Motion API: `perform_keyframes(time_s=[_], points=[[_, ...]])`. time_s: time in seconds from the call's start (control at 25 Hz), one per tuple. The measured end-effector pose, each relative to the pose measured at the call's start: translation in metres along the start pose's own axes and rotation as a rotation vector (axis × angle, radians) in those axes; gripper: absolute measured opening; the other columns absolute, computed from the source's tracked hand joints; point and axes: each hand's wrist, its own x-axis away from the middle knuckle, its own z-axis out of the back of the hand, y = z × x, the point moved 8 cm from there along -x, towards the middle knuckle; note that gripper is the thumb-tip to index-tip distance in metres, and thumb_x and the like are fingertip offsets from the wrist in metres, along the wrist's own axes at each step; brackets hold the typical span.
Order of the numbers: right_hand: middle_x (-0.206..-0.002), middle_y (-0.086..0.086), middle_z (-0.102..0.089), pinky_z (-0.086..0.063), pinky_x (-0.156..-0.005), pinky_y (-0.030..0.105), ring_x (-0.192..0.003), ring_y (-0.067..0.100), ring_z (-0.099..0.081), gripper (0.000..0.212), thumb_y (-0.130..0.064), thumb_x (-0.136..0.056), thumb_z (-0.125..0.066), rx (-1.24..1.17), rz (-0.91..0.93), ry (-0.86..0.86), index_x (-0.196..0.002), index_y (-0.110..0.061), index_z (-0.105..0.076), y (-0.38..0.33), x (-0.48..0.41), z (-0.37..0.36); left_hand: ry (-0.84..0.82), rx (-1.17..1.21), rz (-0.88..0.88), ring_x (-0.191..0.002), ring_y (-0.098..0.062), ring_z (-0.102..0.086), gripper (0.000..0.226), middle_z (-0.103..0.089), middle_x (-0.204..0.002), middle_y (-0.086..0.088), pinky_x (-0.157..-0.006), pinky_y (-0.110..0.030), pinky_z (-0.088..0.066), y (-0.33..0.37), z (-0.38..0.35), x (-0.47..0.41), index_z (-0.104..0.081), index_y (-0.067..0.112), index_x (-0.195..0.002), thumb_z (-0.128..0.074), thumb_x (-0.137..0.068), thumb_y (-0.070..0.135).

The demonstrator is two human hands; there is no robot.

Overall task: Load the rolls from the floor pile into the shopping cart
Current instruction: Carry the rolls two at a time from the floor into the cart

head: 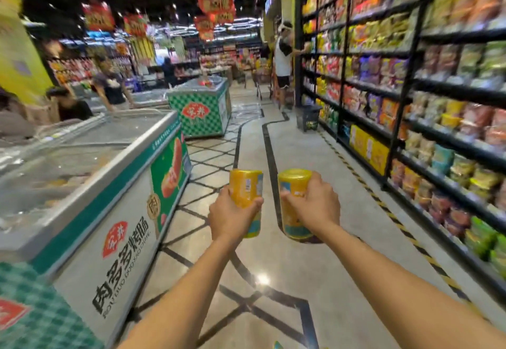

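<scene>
The person is holding one roll in each hand, out in front of the body, above the floor of the aisle between the freezer and the shelves. The left hand is gripping the left roll around its middle, with the fingers curled around it. The right hand is gripping the right roll in the same way, a little higher on its body.

The cart is not showing in this view, so I am judging that this is the carrying step. To do it well, the person should be turning to find the cart first, then lowering each roll inside rather than dropping it, and laying both in the same direction so that more can fit.

Both rolls are standing nearly upright, their long axes running up and down and almost parallel. They are near each other but apart. The round top end of the right roll is facing up, and the barcode of the left roll is facing the person.
</scene>
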Motion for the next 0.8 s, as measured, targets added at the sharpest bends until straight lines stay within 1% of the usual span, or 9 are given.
perform_keyframes(time_s=[0.08, 0.2, 0.28, 0.36, 0.44, 0.56, 0.64, 0.68, 0.8], points=[[-0.118, 0.013, -0.06, -0.046, -0.081, 0.037, -0.107, 0.033, -0.058, 0.06, -0.054, -0.081, -0.065, -0.036, -0.012, 0.083, -0.116, -0.009, -0.047, -0.025, 0.002, 0.045, 0.013, 0.044, -0.028, -0.091, -0.021, -0.063, 0.045, -0.067, -0.095, 0.003, -0.079, -0.031, -0.049, 0.04, 0.024, 0.002, -0.061, 0.023, -0.098, -0.077, -0.068, 0.053], [-0.112, 0.01, -0.063, -0.049, -0.081, 0.037, -0.103, 0.03, -0.06, 0.056, -0.057, -0.079, -0.066, -0.09, -0.024, 0.217, -0.11, -0.012, -0.05, -0.043, 0.014, 0.099, -0.063, 0.098, -0.128, -0.087, -0.018, -0.064, 0.046, -0.069, -0.093, 0.004, -0.079, -0.035, -0.054, 0.089, 0.036, 0.007, -0.064, 0.025, -0.096, -0.076, -0.065, 0.057], [-0.109, 0.007, -0.065, -0.047, -0.075, 0.033, -0.102, 0.028, -0.061, 0.057, -0.058, -0.079, -0.066, -0.043, -0.042, 0.284, -0.111, -0.013, -0.052, -0.046, 0.037, 0.13, -0.109, 0.137, -0.194, -0.089, -0.019, -0.063, 0.041, -0.067, -0.089, 0.006, -0.08, -0.034, -0.052, 0.114, 0.038, 0.025, -0.063, 0.025, -0.092, -0.076, -0.067, 0.055], [-0.106, 0.005, -0.065, -0.043, -0.07, 0.03, -0.1, 0.026, -0.062, 0.061, -0.06, -0.078, -0.066, 0.023, -0.09, 0.36, -0.114, -0.012, -0.053, -0.039, 0.072, 0.163, -0.212, 0.201, -0.257, -0.087, -0.016, -0.062, 0.033, -0.063, -0.084, 0.009, -0.077, -0.03, -0.05, 0.138, 0.031, 0.056, -0.061, 0.028, -0.091, -0.076, -0.071, 0.05], [-0.102, 0.006, -0.065, -0.046, -0.07, 0.031, -0.097, 0.027, -0.062, 0.057, -0.061, -0.077, -0.066, 0.082, -0.154, 0.446, -0.105, -0.013, -0.053, -0.021, 0.114, 0.198, -0.351, 0.278, -0.308, -0.085, -0.013, -0.06, 0.032, -0.062, -0.084, 0.01, -0.074, -0.027, -0.047, 0.158, 0.017, 0.1, -0.062, 0.028, -0.095, -0.076, -0.073, 0.047], [-0.099, 0.006, -0.064, -0.046, -0.069, 0.034, -0.094, 0.028, -0.062, 0.051, -0.06, -0.078, -0.066, 0.167, -0.31, 0.559, -0.095, -0.016, -0.048, 0.015, 0.186, 0.258, -0.512, 0.351, -0.368, -0.093, -0.019, -0.062, 0.041, -0.067, -0.095, 0.004, -0.076, -0.029, -0.047, 0.188, -0.009, 0.171, -0.063, 0.025, -0.101, -0.076, -0.072, 0.049], [-0.101, 0.006, -0.064, -0.045, -0.068, 0.033, -0.095, 0.028, -0.061, 0.052, -0.059, -0.078, -0.067, 0.23, -0.393, 0.617, -0.098, -0.015, -0.049, 0.034, 0.239, 0.301, -0.599, 0.409, -0.397, -0.093, -0.017, -0.06, 0.045, -0.066, -0.1, 0.002, -0.075, -0.026, -0.042, 0.21, -0.019, 0.225, -0.064, 0.021, -0.107, -0.076, -0.073, 0.048], [-0.102, 0.007, -0.064, -0.045, -0.069, 0.034, -0.096, 0.029, -0.061, 0.053, -0.059, -0.077, -0.067, 0.249, -0.43, 0.664, -0.1, -0.014, -0.05, 0.043, 0.27, 0.324, -0.656, 0.43, -0.422, -0.092, -0.016, -0.058, 0.045, -0.066, -0.1, 0.002, -0.075, -0.026, -0.041, 0.223, -0.024, 0.256, -0.064, 0.02, -0.107, -0.076, -0.074, 0.047], [-0.106, 0.009, -0.065, -0.045, -0.071, 0.034, -0.099, 0.03, -0.061, 0.055, -0.057, -0.078, -0.068, 0.311, -0.548, 0.815, -0.104, -0.011, -0.053, 0.072, 0.37, 0.393, -0.846, 0.454, -0.52, -0.098, -0.019, -0.061, 0.047, -0.068, -0.103, -0.002, -0.079, -0.03, -0.044, 0.266, -0.033, 0.359, -0.064, 0.018, -0.106, -0.075, -0.074, 0.05]])
